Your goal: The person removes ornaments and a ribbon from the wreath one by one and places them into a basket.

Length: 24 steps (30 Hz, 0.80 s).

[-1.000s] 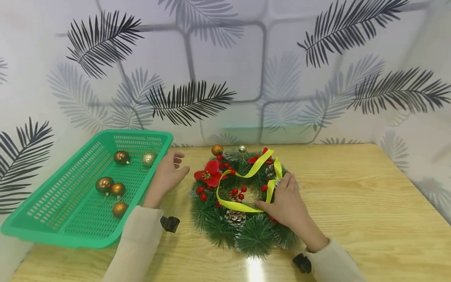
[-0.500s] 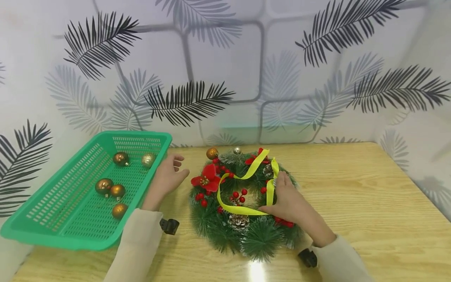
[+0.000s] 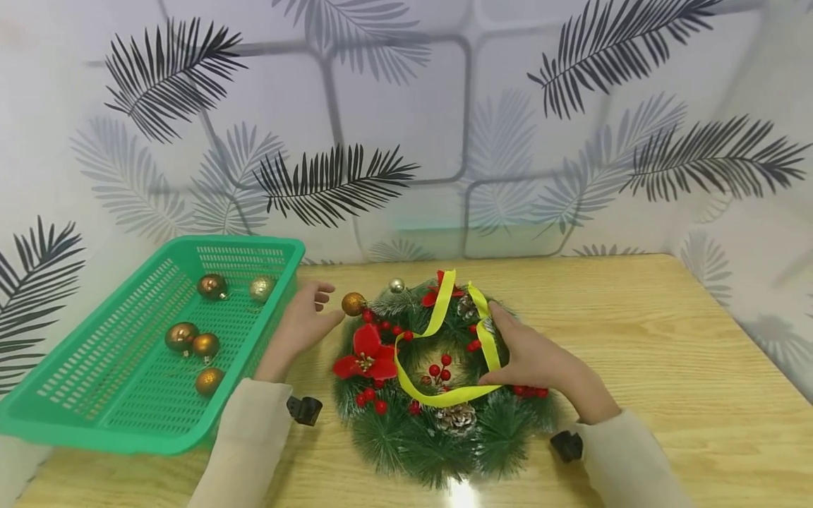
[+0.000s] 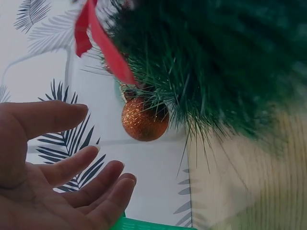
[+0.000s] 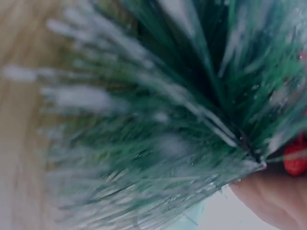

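A green Christmas wreath (image 3: 438, 448) lies on the table, trimmed with a red poinsettia (image 3: 375, 361), red berries, pinecones (image 3: 459, 418) and a yellow ribbon (image 3: 444, 398). My right hand (image 3: 540, 360) grips its right side, the thumb over the ring near the ribbon; in the right wrist view needles (image 5: 144, 134) mostly cover that hand (image 5: 273, 201). My left hand (image 3: 301, 324), fingers relaxed and holding nothing, hovers between the basket and the wreath. Close to its fingertips is an orange glitter bauble (image 3: 353, 304) on the wreath's edge, with a small silver-gold bauble (image 3: 396, 285) further along.
On the left stands a green plastic basket (image 3: 142, 441) holding several brown, orange and gold baubles (image 3: 182, 337). The wooden table (image 3: 635, 339) extends to the right. Behind it rises a wall (image 3: 406, 106) with a leaf pattern.
The wreath has turned counterclockwise under my right hand: its orange bauble and poinsettia have shifted left and nearer. My right hand has moved slightly right; the left has stayed almost still.
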Available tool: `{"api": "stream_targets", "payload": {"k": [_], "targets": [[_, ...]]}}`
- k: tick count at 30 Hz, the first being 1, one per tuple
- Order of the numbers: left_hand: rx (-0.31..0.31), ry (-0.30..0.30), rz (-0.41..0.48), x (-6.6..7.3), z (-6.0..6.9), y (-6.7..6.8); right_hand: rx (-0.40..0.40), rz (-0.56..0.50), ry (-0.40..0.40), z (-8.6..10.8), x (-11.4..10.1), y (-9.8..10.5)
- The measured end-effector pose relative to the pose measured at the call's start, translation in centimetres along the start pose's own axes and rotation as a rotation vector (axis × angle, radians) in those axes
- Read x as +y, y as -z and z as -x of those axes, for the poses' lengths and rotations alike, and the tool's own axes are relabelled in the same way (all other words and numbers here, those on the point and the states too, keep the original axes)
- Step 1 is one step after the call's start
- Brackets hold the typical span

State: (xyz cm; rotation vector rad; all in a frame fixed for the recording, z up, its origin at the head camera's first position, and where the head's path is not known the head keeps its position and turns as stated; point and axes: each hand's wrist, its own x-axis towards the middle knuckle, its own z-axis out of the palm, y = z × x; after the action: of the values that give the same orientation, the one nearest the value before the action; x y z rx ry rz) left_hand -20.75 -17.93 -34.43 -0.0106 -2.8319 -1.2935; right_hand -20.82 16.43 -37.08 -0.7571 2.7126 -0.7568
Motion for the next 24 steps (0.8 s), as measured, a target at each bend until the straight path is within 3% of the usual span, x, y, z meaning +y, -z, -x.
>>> {"api": "stream_targets", "payload": {"k": [10,24], "targets": [[-0.085,-0.009,-0.052,-0.4,0.0,-0.5,-0.014,-0.008,0.053,0.1,0.4,0.4],[-0.072,-0.059,-0.003,-1.4,-1.0,-1.5,-0.017,-0.005,0.035,0.0,0.5,0.2]]}}
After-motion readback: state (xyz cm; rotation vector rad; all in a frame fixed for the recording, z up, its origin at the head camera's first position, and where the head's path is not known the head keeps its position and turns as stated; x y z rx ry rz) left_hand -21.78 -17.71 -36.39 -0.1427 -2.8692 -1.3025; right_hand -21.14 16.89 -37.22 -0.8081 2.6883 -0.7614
